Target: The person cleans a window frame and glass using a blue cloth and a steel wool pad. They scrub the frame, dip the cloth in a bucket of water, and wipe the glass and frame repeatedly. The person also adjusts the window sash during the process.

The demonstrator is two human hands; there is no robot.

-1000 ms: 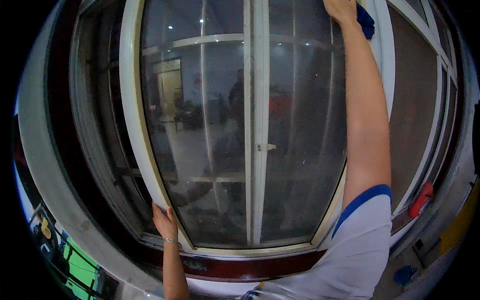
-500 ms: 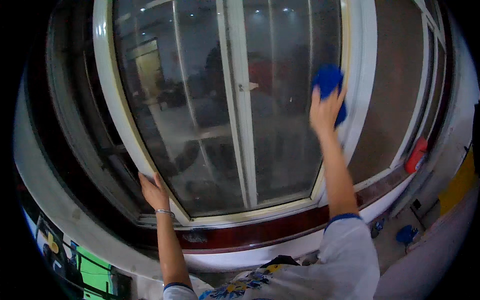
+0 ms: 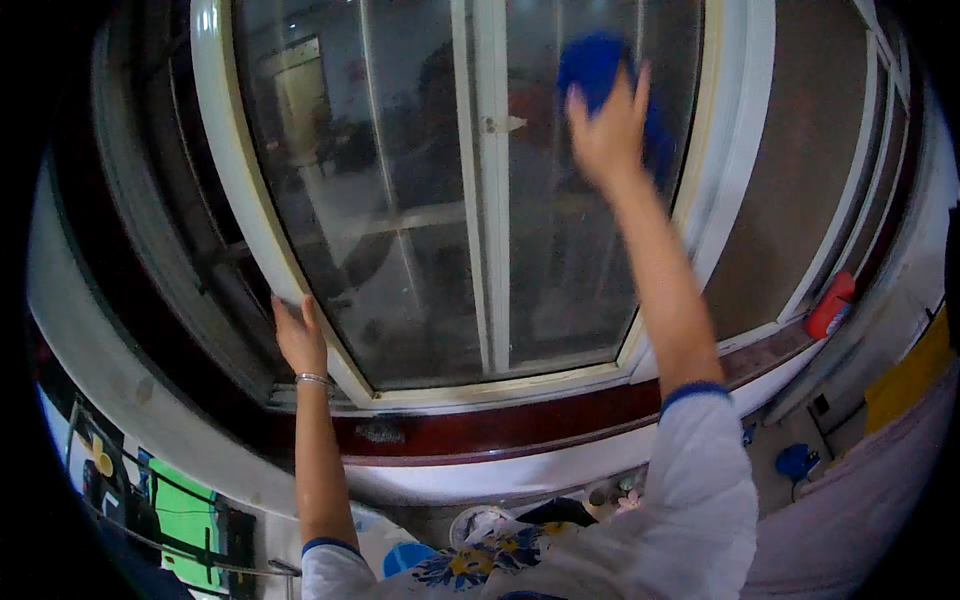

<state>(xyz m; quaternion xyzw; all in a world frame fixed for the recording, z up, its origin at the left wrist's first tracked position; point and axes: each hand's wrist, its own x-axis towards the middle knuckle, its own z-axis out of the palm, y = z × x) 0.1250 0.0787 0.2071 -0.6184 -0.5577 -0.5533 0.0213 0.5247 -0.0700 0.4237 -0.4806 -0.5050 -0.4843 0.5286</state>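
My right hand (image 3: pixel 607 135) is raised high and presses a blue cloth (image 3: pixel 592 62) flat against the glass of a window pane (image 3: pixel 560 250), right of the white centre bar (image 3: pixel 490 200). Motion blurs the hand and the cloth. My left hand (image 3: pixel 300 338) rests with fingers spread against the white window frame (image 3: pixel 250 210) at its lower left edge, and it holds nothing. A thin bracelet circles that wrist. Both sleeves are white with blue cuffs.
A dark red sill (image 3: pixel 500 425) runs below the window. A red bottle (image 3: pixel 829 305) stands on the ledge at the right. A small blue object (image 3: pixel 797 462) lies on the floor lower right. The glass reflects a room.
My right hand has come down from the top of the pane with the blue cloth and shifted left toward the centre bar. The left hand has stayed on the frame.
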